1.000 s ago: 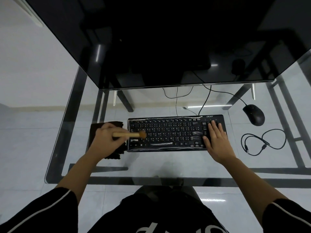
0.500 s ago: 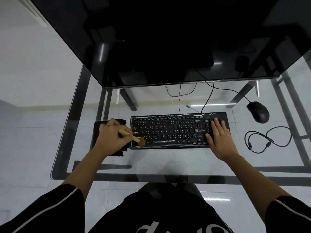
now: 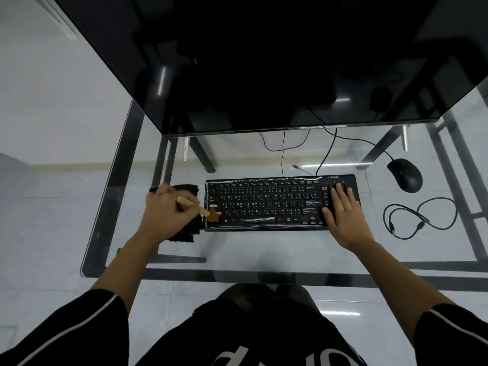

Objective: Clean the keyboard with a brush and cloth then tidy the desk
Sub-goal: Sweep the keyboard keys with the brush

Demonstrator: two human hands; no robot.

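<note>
Head-worn wide view, steeply down, desk (image 3: 237, 249) near

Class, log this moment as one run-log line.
step: brushing keyboard | left hand: grips brush, bristles on lower-left keys | right hand: flat on keyboard's right end | cloth: beside keyboard, beneath left hand

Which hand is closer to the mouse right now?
Right. The right hand lies flat on the keyboard's number-pad end, the mouse just past it. The left hand holds the brush at the keyboard's opposite end, over the cloth.
</note>
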